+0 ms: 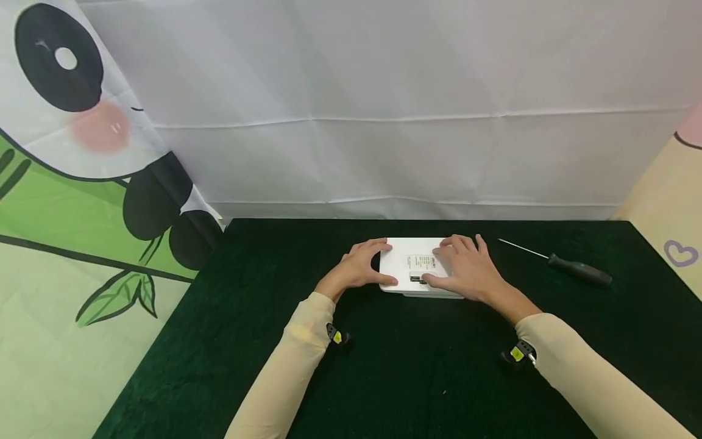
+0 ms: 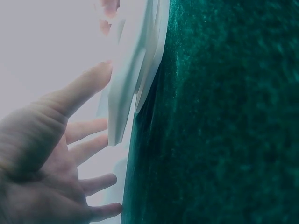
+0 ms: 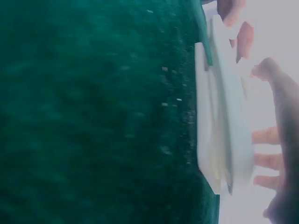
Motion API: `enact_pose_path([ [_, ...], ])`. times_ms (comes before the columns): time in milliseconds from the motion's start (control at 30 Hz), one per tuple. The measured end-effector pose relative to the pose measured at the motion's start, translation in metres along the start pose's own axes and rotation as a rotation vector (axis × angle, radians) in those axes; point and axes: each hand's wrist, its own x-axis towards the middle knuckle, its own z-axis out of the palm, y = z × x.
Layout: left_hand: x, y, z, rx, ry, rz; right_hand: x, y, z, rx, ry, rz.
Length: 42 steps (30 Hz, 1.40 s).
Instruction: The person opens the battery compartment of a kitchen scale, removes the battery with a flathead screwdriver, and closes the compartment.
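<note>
A flat white device lies on the dark green cloth, its upper face bearing a printed label and a small recess with dark contents. At its left end my left hand rests, thumb on the near corner and forefinger at the far corner. The left wrist view shows those fingers spread and fairly straight. Over the right end lies my right hand, its thumb tip touching beside the recess and its other fingers reaching across the face. A stepped lower part of the device shows beneath its edge.
A screwdriver with a dark handle lies to the right of the device, its shaft pointing left. The green cloth covers the table. Behind it hangs a white sheet, with printed cartoon panels at the left.
</note>
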Motion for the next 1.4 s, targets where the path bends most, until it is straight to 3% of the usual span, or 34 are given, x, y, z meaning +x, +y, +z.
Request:
enact_pose_path([
  [233,-0.001,0.0,-0.002,-0.01,0.003,0.01,-0.003,-0.004,-0.003,0.068,0.202,-0.247],
  [367,-0.001,0.001,-0.001,-0.004,-0.001,0.015,-0.004,-0.006,-0.006,0.075,0.22,-0.368],
  [500,-0.001,0.0,0.002,0.008,0.002,0.023,-0.006,-0.008,-0.007,0.061,0.232,-0.428],
  [700,-0.001,0.001,0.002,0.014,0.002,0.023,-0.007,-0.013,-0.01,0.055,0.231,-0.445],
  [1033,-0.003,0.001,0.0,0.0,-0.012,0.015,-0.008,-0.02,-0.013,0.067,0.19,-0.403],
  [1400,-0.003,0.001,-0.002,-0.005,-0.01,0.017,-0.015,-0.006,-0.021,0.053,0.263,-0.385],
])
